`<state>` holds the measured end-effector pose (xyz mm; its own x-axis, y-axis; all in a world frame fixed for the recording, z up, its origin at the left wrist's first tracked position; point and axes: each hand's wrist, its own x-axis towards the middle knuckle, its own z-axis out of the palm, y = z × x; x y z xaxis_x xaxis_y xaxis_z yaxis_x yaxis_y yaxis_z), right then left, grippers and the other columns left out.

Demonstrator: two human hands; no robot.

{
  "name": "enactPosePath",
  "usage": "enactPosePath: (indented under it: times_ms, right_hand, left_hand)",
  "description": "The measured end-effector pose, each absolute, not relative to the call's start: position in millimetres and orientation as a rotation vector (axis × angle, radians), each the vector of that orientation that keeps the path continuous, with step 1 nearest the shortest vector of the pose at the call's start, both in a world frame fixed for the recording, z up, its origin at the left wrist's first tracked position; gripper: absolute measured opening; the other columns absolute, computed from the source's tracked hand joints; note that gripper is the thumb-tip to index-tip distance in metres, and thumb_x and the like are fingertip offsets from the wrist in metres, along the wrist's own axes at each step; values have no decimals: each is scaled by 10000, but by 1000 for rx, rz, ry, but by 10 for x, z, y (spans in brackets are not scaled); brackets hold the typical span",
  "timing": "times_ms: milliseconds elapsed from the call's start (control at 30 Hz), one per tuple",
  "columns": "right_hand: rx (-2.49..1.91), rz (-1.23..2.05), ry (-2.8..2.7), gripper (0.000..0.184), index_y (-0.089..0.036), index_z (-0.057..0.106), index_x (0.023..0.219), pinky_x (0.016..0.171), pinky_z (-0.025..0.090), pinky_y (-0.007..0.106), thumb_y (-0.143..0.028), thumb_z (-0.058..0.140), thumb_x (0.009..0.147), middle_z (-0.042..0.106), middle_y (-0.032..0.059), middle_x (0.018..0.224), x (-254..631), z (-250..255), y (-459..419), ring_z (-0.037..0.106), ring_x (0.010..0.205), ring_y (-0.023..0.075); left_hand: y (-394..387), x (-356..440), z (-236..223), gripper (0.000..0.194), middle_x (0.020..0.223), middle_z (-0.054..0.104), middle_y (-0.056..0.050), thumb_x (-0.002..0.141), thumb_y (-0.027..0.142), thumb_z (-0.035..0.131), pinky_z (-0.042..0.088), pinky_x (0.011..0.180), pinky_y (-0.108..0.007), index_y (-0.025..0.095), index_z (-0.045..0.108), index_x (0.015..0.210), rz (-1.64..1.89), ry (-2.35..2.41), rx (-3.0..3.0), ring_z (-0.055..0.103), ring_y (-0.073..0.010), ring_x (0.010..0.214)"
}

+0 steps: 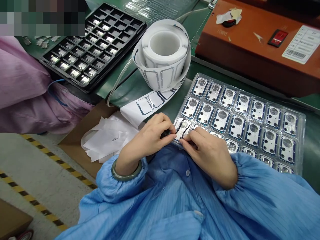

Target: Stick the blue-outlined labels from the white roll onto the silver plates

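Both my hands are over the near left corner of a clear plastic tray [303,133] of silver metal plates [206,113] with dark blue borders. Between them, a thin black frame-shaped adhesive gasket [185,132] lies over one plate [183,124]. My left hand [153,133] pinches the gasket's left side between thumb and forefinger. On the other side, my right hand [210,151] pinches its lower right part, with the fingertips partly hiding it. A white roll of gaskets [165,50] stands behind, its loose strip [142,108] trailing toward my left hand.
An orange-brown machine [250,43] with a red switch stands at the back right. A black compartment tray [93,50] of small metal parts lies left, near a person's pink sleeve [22,76]. Below the bench edge, a cardboard box [75,143] holds white backing paper [107,138].
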<state>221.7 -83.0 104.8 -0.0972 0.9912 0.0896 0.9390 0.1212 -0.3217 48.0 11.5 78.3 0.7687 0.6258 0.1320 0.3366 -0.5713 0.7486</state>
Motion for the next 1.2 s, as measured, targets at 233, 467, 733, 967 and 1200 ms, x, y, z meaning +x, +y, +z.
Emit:
enactPosePath:
  times_ms: [233, 467, 733, 967, 1200]
  right_hand:
    - [-1988, 315, -2100, 203, -182, 556, 708, 502, 269, 263, -275, 600, 883, 578, -12, 720, 2163, 1061, -809, 552, 608, 133]
    - [-2010, 275, -2121, 189, -181, 564, 731, 503, 249, 271, -285, 596, 886, 591, -3, 727, 2153, 1022, -808, 554, 624, 146]
    - [-1912, 170, -2057, 208, -190, 539, 693, 505, 291, 279, -264, 581, 882, 579, -9, 690, 2159, 929, -867, 580, 603, 157]
    - [-1591, 308, -1785, 252, -219, 576, 784, 499, 387, 243, -364, 450, 948, 595, -30, 678, 2239, 821, -976, 571, 523, 117]
    - [-1412, 352, -1669, 147, -215, 576, 876, 539, 434, 224, -319, 494, 942, 600, -30, 698, 2268, 863, -1004, 582, 557, 104]
  left_hand:
    - [101, 540, 949, 28, 938, 511, -31, 877, 205, 534, 432, 814, -351, 197, 542, 852, 230, 842, 2289, 490, -188, 886]
    - [7, 572, 965, 58, 924, 518, -25, 873, 211, 545, 427, 832, -369, 208, 547, 816, 233, 988, 2225, 495, -200, 901]
    - [-97, 533, 814, 28, 902, 542, -24, 842, 217, 602, 440, 871, -358, 213, 593, 816, 513, 1038, 2096, 535, -190, 927]
    - [-329, 552, 727, 36, 999, 576, -68, 843, 223, 620, 462, 903, -342, 191, 605, 835, 968, 1006, 1993, 573, -184, 995]
    - [-467, 658, 739, 49, 821, 611, -31, 883, 232, 563, 501, 729, -276, 188, 580, 869, 1232, 994, 1954, 591, -139, 786]
